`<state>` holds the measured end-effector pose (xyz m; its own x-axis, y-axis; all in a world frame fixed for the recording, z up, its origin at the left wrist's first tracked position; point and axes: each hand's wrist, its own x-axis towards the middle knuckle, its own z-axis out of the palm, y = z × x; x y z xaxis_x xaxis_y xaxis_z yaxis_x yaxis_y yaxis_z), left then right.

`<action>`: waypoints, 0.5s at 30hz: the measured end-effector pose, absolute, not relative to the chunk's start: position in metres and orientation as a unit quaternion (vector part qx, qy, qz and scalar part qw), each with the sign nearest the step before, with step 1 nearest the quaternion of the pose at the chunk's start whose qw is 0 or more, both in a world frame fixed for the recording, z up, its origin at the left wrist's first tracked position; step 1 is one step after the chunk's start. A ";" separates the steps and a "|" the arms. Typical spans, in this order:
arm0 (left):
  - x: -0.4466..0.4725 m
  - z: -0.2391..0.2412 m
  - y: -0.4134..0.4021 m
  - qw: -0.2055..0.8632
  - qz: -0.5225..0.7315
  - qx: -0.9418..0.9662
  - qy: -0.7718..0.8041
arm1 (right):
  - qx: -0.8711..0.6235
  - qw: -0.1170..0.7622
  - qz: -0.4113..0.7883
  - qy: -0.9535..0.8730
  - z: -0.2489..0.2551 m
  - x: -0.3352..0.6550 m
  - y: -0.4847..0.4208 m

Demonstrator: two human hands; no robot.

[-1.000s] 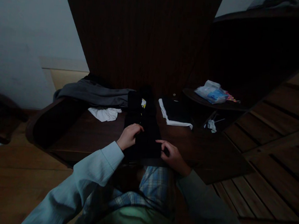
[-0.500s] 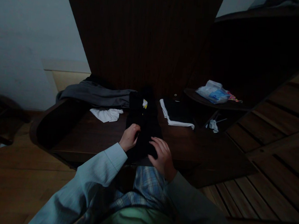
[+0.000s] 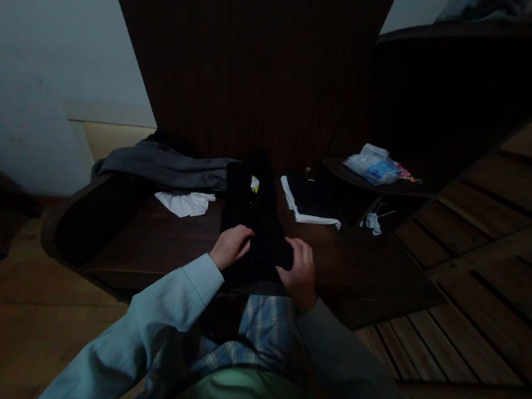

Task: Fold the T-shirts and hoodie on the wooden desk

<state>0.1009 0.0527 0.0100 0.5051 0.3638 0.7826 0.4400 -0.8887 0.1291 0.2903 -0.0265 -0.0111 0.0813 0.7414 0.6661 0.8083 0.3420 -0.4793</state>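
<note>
A long black garment (image 3: 254,223) lies lengthwise on a dark wooden table (image 3: 159,246), with a small yellow-white tag near its far end. My left hand (image 3: 231,246) rests on the garment's left edge, fingers curled over the cloth. At the right edge my right hand (image 3: 299,271) has its fingers bent round a fold of the same garment. The two hands sit close together near the table's front edge. The light is dim and the cloth's folds are hard to make out.
A grey garment (image 3: 166,166) and a white cloth (image 3: 184,202) lie at the back left of the table. A folded black-and-white garment (image 3: 310,203) sits at the back right. A small side shelf holds a plastic packet (image 3: 374,165). A dark wooden panel stands behind.
My right hand has moved from the garment's right edge inward over the cloth, then back to the right, now gripping a fold. My left hand has barely shifted.
</note>
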 end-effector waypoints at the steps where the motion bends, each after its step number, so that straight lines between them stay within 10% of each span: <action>1: 0.101 0.010 0.053 0.050 -0.443 -0.865 -0.232 | -0.572 0.454 -0.024 -0.683 -0.013 0.290 -0.026; 8: 0.101 0.010 0.051 0.058 -0.383 -0.892 -0.234 | -0.612 0.560 0.003 -0.559 -0.021 0.298 -0.029; 15: 0.103 0.015 0.049 0.018 -0.281 -0.942 -0.181 | -0.584 0.464 -0.010 -0.667 -0.026 0.325 -0.045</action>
<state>0.1028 0.0492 0.0147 0.7772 0.3307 0.5353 0.3507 -0.9340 0.0677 0.3247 -0.0447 -0.0256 0.1113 0.7683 0.6303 0.7876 0.3187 -0.5274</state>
